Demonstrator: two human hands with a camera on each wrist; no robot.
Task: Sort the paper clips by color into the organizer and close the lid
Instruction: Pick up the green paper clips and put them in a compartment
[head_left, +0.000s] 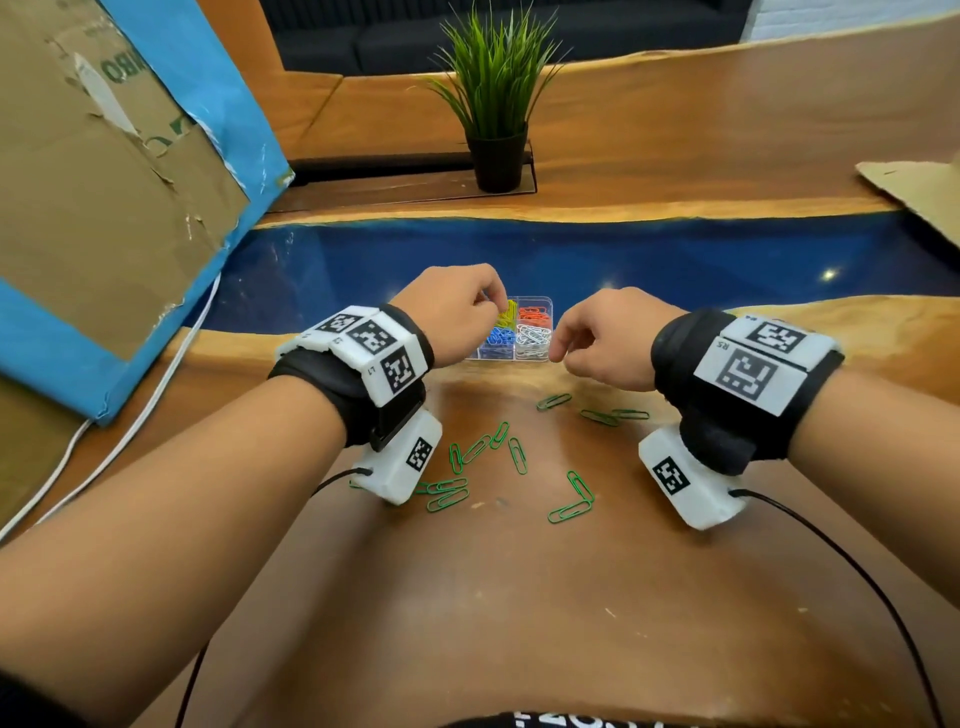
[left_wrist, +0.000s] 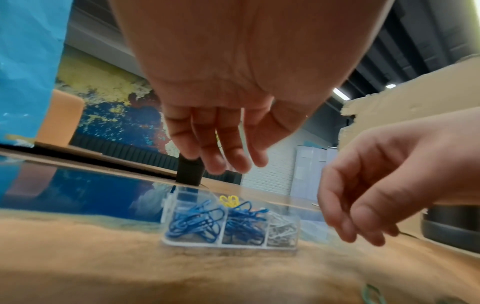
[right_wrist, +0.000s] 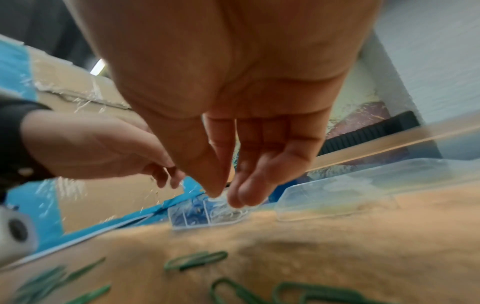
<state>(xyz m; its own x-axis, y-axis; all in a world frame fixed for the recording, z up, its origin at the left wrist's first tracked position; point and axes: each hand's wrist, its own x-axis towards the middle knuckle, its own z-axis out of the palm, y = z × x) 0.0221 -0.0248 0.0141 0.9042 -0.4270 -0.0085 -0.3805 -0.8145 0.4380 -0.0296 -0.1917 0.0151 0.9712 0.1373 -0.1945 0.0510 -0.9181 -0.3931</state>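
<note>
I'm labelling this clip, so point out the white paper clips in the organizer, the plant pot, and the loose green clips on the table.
white paper clips (head_left: 532, 336): head view, middle of the pile in its compartment.
plant pot (head_left: 497, 162): head view, front of the black pot.
green clips (head_left: 517, 454): head view, one clip near the middle of the scatter.

A wooden table (head_left: 519, 597) with a glossy blue resin strip (head_left: 571, 254) fills the view. At its far edge stands a potted grass plant (head_left: 496, 104); a taped cardboard panel (head_left: 104, 182) leans at the left edge, torn cardboard (head_left: 919, 192) at the right. A dark sofa (head_left: 493, 31) sits beyond.
</note>
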